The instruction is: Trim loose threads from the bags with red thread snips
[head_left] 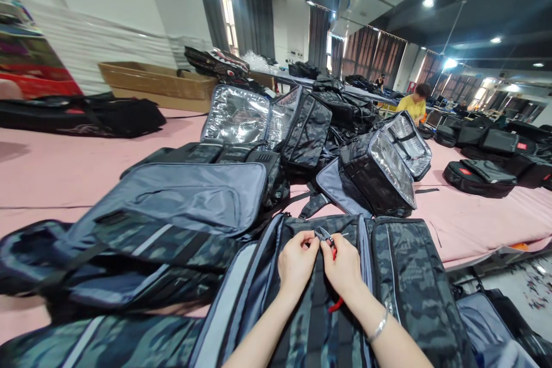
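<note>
A dark camouflage bag (401, 276) lies in front of me with its grey-lined main compartment unzipped. Over its strapped panel, my right hand (342, 267) is closed around small red-handled snips (334, 302); their metal tip shows between my fingers and part of the handle is covered. My left hand (297, 261) pinches at the snips' tip, close to the bag's top edge, and what its fingertips grip is too small to make out. A bracelet (378, 325) circles my right wrist.
To the left lies another open camouflage bag (181, 198) with grey lining. Bags with silver lining (392, 167) stand farther back on the pink-covered table (466, 230). A cardboard box (157, 83) is at the far left. Someone in a yellow top (411, 106) is beyond.
</note>
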